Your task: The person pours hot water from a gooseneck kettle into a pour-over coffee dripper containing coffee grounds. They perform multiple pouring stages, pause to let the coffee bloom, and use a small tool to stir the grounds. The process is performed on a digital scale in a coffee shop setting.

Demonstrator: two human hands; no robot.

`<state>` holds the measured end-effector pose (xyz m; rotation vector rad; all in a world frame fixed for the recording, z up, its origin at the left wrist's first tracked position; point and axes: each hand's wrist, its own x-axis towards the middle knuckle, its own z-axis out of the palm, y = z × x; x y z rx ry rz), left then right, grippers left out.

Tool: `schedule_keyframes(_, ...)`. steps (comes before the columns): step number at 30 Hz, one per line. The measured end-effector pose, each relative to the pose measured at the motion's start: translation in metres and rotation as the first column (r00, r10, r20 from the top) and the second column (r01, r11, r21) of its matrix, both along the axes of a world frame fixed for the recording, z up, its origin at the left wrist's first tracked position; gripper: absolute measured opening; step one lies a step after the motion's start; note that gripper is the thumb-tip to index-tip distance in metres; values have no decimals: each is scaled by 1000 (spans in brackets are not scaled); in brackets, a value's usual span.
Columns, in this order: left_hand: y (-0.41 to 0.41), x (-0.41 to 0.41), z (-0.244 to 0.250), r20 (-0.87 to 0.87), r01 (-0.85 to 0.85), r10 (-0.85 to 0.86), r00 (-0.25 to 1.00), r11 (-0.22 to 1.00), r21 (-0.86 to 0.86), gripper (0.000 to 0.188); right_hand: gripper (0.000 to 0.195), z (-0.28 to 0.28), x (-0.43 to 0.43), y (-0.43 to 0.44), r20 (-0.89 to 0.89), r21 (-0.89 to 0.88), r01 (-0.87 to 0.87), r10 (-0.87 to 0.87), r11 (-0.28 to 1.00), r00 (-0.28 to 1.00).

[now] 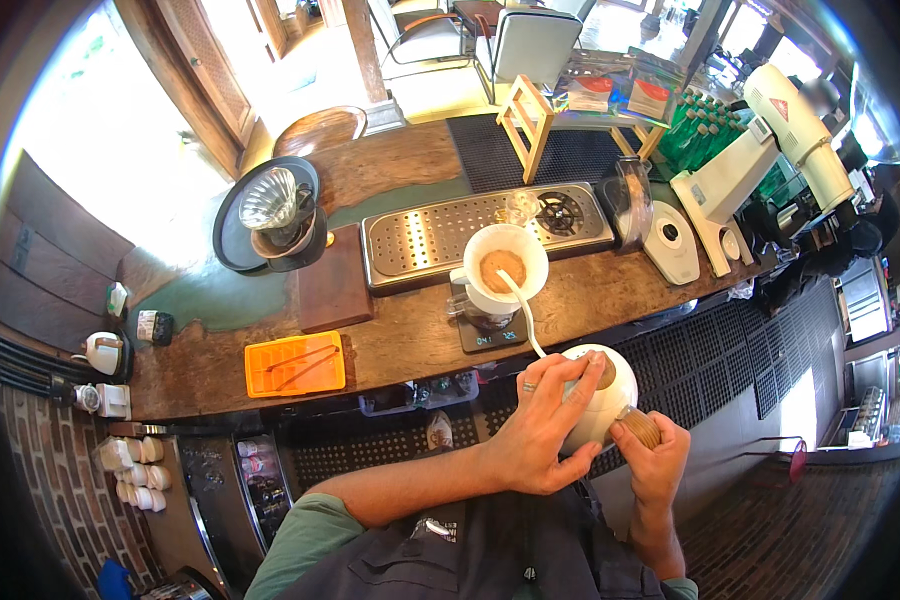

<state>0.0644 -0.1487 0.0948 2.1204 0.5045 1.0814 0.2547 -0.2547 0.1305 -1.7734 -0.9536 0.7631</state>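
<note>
My right hand (652, 454) is closed around the wooden handle of a white gooseneck kettle (596, 397). My left hand (551, 427) rests on the kettle's lid and side, fingers spread near the wooden knob. The kettle's thin spout (529, 319) reaches over a white pour-over dripper (487, 292), its tip above the brown wet coffee grounds (503, 271) in the filter. Beneath the dripper, a glass server, mostly hidden, stands on a black digital scale (474, 339) with a lit display.
Behind the dripper lies a perforated steel drip tray (420, 251). An orange compartment tray (295, 365) and wooden board (334, 281) are left. Farther left, a round black tray (229, 247) holds a glass dripper (268, 199). A cream grinder (727, 187) stands right.
</note>
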Motion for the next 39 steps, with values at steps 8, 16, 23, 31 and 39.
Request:
schedule_keyframes(8,14,4,5,6,-39,39,999,999,35,102,24,5,0,17,-13,27,-28,28,999,1000)
schedule_keyframes(16,27,17,5,31,-21,20,999,999,37,101,19,5,6,26,-40,62,15,-13,998,999)
schedule_keyframes(23,26,27,2,30,13,-13,999,1000,19,101,19,4,15,21,-4,45,42,-42,998,999)
schedule_keyframes(31,15,31,1,23,45,-46,999,999,24,100,22,3,19,4,6,45,88,-88,995,996)
schedule_keyframes(39,-1,26,1,12,67,-67,998,998,-2,101,29,-2,21,-14,15,12,78,-78,997,997)
